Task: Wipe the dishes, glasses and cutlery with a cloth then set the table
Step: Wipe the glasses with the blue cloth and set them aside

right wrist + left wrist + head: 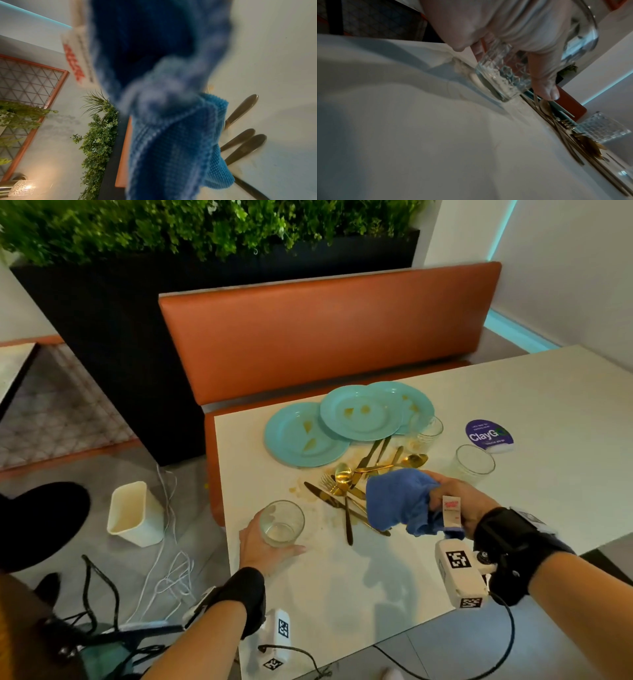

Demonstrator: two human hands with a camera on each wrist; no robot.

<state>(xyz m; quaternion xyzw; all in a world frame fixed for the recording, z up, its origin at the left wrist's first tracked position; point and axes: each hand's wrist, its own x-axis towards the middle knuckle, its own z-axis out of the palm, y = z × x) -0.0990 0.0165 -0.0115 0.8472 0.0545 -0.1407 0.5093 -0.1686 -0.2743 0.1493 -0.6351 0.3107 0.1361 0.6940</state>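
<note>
My left hand (263, 542) grips a clear textured glass (281, 522) standing near the table's left edge; in the left wrist view the fingers (542, 75) curl round the glass (503, 75). My right hand (455, 501) holds a bunched blue cloth (397, 498) with a white label, just above the right end of a heap of gold cutlery (346, 487). The cloth (171, 121) fills the right wrist view, cutlery handles (240, 135) beside it. Three stained teal plates (359, 412) overlap at the far side. Two more glasses (426, 431) (474, 463) stand to the right.
Brown smears mark the white table (394, 577) around the cutlery. A purple sticker (489, 436) lies at the right. An orange bench (325, 330) runs behind the table. A white bin (133, 513) and loose cables sit on the floor at the left.
</note>
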